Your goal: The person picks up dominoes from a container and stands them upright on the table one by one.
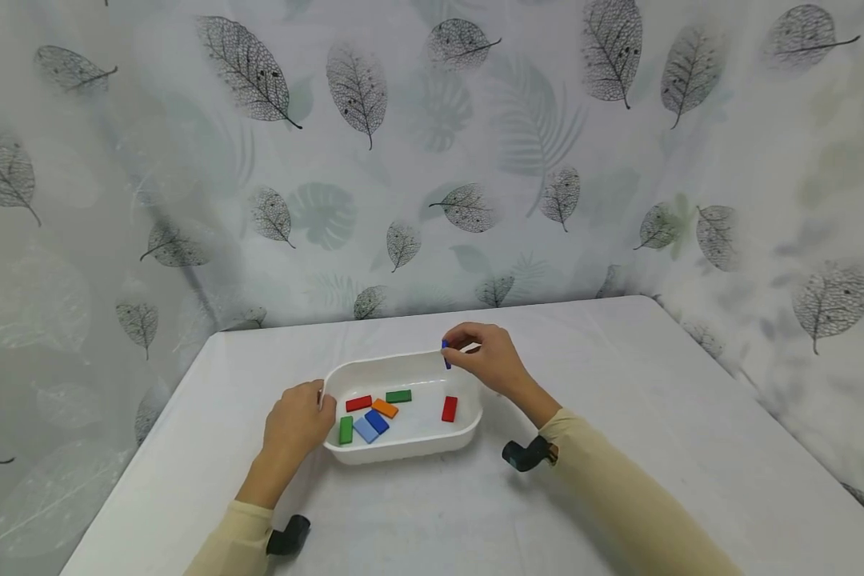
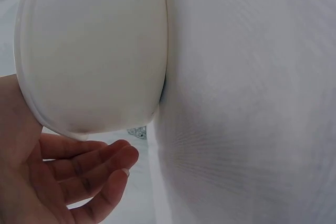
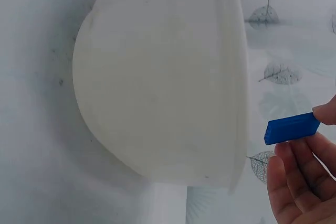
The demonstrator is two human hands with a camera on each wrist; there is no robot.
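A white oval basin stands on the table with several small coloured blocks lying flat in it. Its left end is held at the rim by my left hand, thumb over the inside and fingers outside; the left wrist view shows those fingers curled beside the basin wall. Over the far right rim, my right hand pinches a dark blue block between thumb and fingers. Inside lie a red block at the right, a green block at the back, and an orange block near the left cluster.
The left cluster also has a red block, a green block, a light blue block and a blue block. A white cloth covers the table. Leaf-patterned curtains hang behind and at both sides.
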